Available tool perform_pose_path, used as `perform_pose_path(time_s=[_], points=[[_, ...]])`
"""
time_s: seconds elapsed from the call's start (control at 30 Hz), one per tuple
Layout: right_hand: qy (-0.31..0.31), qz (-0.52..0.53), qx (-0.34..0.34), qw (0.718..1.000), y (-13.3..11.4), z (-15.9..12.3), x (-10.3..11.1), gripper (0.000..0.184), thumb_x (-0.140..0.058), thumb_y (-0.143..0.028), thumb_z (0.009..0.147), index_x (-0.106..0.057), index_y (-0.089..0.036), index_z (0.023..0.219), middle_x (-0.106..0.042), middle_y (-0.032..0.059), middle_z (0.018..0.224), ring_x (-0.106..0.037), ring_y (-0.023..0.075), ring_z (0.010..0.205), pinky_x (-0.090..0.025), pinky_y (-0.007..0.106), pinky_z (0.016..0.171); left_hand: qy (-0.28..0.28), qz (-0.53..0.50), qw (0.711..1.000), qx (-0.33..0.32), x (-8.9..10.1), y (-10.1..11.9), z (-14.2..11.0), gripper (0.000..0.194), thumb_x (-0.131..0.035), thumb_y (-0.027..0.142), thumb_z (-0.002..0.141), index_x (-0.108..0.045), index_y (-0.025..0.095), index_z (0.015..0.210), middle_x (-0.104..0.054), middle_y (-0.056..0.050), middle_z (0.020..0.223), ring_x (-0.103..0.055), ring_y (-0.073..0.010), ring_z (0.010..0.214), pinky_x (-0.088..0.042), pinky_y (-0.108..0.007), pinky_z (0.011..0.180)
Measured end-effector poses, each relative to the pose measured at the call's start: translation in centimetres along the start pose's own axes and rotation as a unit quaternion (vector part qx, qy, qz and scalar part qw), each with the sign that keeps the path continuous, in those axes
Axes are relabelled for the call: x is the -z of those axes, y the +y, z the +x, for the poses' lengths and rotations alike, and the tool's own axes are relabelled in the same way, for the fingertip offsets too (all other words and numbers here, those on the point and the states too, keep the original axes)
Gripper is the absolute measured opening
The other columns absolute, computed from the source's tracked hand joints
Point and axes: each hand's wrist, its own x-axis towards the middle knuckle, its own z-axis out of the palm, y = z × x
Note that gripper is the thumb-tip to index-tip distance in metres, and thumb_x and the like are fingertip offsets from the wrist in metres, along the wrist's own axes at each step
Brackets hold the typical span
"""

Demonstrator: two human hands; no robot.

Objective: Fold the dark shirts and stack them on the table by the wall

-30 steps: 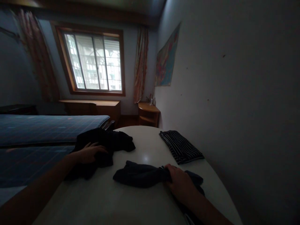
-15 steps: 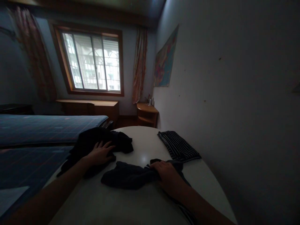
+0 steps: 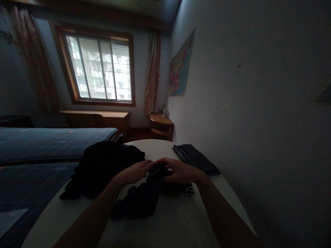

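A crumpled dark garment (image 3: 139, 203) lies in front of me on the white round table (image 3: 157, 144), its upper part lifted between my hands. My left hand (image 3: 136, 172) reaches in from the left with its fingertips pinching the raised edge. From the right, my right hand (image 3: 181, 171) curls its fingers round the same bunched cloth. A light trim (image 3: 190, 190) shows below the right wrist. The garment's kind cannot be made out. To the left of my hands rests a heap of black clothing (image 3: 100, 168), untouched by either hand.
A folded black garment with white stripes (image 3: 196, 159) lies at the table's right, near the wall (image 3: 245, 137). Left of the table is a bed with a blue checked cover (image 3: 51, 143). A corner shelf (image 3: 161, 120) and a desk (image 3: 103, 115) stand behind.
My left hand has left the black heap and moved right to the dark garment. My right hand has raised part of that garment, which is now more bunched.
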Motion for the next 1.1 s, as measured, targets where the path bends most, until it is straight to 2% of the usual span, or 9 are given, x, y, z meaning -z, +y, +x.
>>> perform_pose_path(time_s=[0.17, 0.33, 0.47, 0.6, 0.73, 0.83, 0.93, 1.0, 1.1], points=[[0.093, 0.103, 0.026, 0.99, 0.6, 0.9, 0.6, 0.051, -0.057, -0.014, 0.086, -0.049, -0.022, 0.135, -0.058, 0.0103, 0.135, -0.061, 0.0185, 0.114, -0.053, 0.038, 0.094, -0.012, -0.094, 0.994, -0.059, -2.6, 0.3, 0.7, 0.032, -0.059, 0.038, 0.083, -0.06, 0.018, 0.109, -0.067, -0.004, 0.092, -0.062, -0.0179, 0.08, -0.047, -0.027, 0.07], [0.165, -0.007, -0.012, 0.986, 2.6, 0.9, 0.7, 0.046, -0.055, -0.01, 0.084, -0.059, -0.023, 0.128, -0.059, 0.007, 0.136, -0.052, 0.0205, 0.128, -0.037, 0.045, 0.113, 0.064, -0.036, 0.989, -0.125, -2.6, 0.6, 0.8, 0.012, -0.05, 0.016, 0.076, -0.056, 0.018, 0.086, -0.055, 0.003, 0.072, -0.05, -0.0122, 0.064, -0.039, -0.023, 0.059], [0.08, 0.03, -0.091, 0.992, 4.1, 0.1, 1.4, 0.048, -0.061, -0.038, 0.09, -0.055, -0.023, 0.135, -0.056, 0.0093, 0.14, -0.051, 0.0242, 0.129, -0.038, 0.045, 0.112, 0.096, -0.013, 0.982, -0.161, -0.9, 1.9, -0.2, 0.014, -0.046, 0.014, 0.078, -0.057, 0.019, 0.086, -0.055, 0.003, 0.072, -0.05, -0.0124, 0.064, -0.038, -0.022, 0.059], [0.01, 0.051, -0.097, 0.994, 3.5, -0.3, 1.7, 0.049, -0.066, -0.049, 0.086, -0.061, -0.021, 0.126, -0.068, 0.0077, 0.118, -0.063, 0.0214, 0.105, -0.05, 0.035, 0.091, 0.168, -0.001, 0.97, -0.177, 0.2, 2.8, -0.6, 0.02, -0.043, 0.013, 0.081, -0.061, 0.02, 0.087, -0.065, -0.001, 0.085, -0.06, -0.0166, 0.081, -0.046, -0.027, 0.073], [0.097, -0.004, -0.078, 0.992, 2.4, 0.3, 1.5, 0.036, -0.064, -0.049, 0.086, -0.068, -0.017, 0.101, -0.069, 0.0046, 0.09, -0.063, 0.0177, 0.08, -0.049, 0.03, 0.072, 0.221, -0.022, 0.961, -0.166, 0.4, 3.0, -0.4, 0.022, -0.044, 0.021, 0.088, -0.065, 0.02, 0.095, -0.07, -0.005, 0.101, -0.063, -0.0214, 0.1, -0.047, -0.035, 0.092], [0.216, 0.006, -0.052, 0.975, 2.1, 1.0, 1.6, 0.036, -0.056, -0.051, 0.09, -0.067, -0.018, 0.094, -0.069, 0.0035, 0.089, -0.062, 0.0179, 0.082, -0.048, 0.03, 0.074, 0.202, -0.087, 0.967, -0.129, 0.0, 2.8, -0.4, 0.035, -0.051, 0.036, 0.091, -0.061, 0.018, 0.119, -0.066, -0.01, 0.12, -0.063, -0.0249, 0.107, -0.049, -0.04, 0.095], [0.302, 0.056, -0.056, 0.95, 2.1, 1.4, 1.8, 0.038, -0.054, -0.054, 0.09, -0.067, -0.018, 0.096, -0.07, 0.003, 0.092, -0.063, 0.0182, 0.084, -0.048, 0.03, 0.075, 0.135, -0.18, 0.969, -0.101, -0.6, 2.5, -0.5, 0.07, -0.067, 0.042, 0.081, -0.04, 0.02, 0.142, -0.056, -0.016, 0.135, -0.068, -0.0245, 0.096, -0.056, -0.039, 0.081], [0.319, 0.069, -0.06, 0.943, 2.4, 1.7, 1.7, 0.037, -0.055, -0.053, 0.089, -0.067, -0.019, 0.097, -0.07, 0.0032, 0.093, -0.064, 0.0184, 0.084, -0.049, 0.03, 0.076, 0.111, -0.227, 0.963, -0.098, -1.0, 2.3, -0.4, 0.089, -0.075, 0.037, 0.073, -0.03, 0.022, 0.148, -0.054, -0.017, 0.137, -0.069, -0.0223, 0.09, -0.058, -0.037, 0.075], [0.311, 0.037, -0.077, 0.947, 3.2, 1.9, 1.4, 0.034, -0.058, -0.05, 0.089, -0.067, -0.019, 0.098, -0.071, 0.0042, 0.092, -0.066, 0.0191, 0.084, -0.049, 0.032, 0.079, 0.142, -0.271, 0.95, -0.07, -1.3, 2.3, 0.0, 0.091, -0.081, 0.034, 0.063, -0.038, 0.02, 0.142, -0.062, -0.014, 0.125, -0.069, -0.0203, 0.084, -0.057, -0.035, 0.072]])
